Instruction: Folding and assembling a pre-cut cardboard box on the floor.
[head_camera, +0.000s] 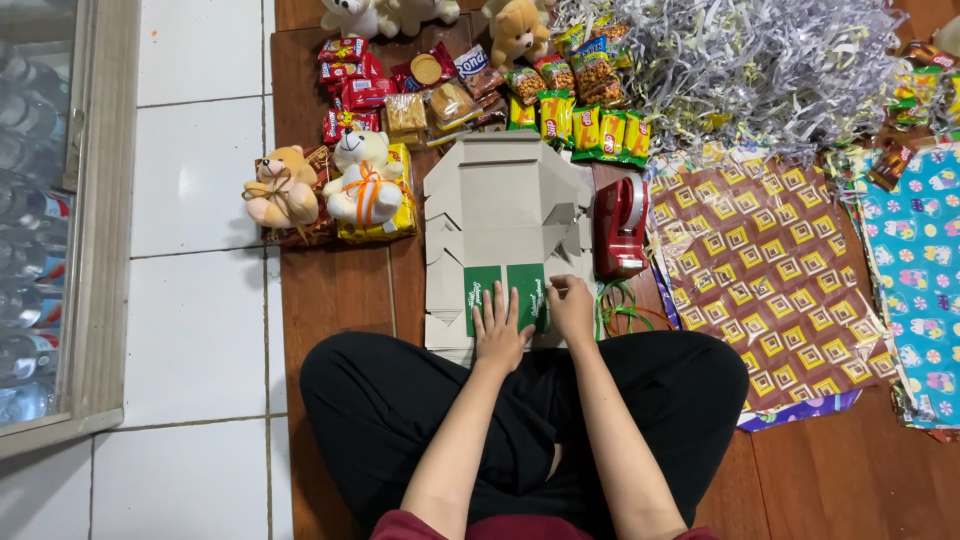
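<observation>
Left hand (499, 330) flat, fingers spread, pressing unfolded cardboard box (505, 215) on floor — right hand (572, 305) pinching green flap (527, 290); red tape dispenser (620, 227) just beside.

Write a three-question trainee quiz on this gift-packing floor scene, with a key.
1. True or false: the left hand lies flat on the green flap of the unfolded cardboard box.
2. What red thing lies just right of the box? A) scissors B) tape dispenser C) mug
3. How many soft toy bears sit side by side left of the box?

Key: 1 true; 2 B; 3 two. The right hand pinches the other green flap's edge.
</observation>
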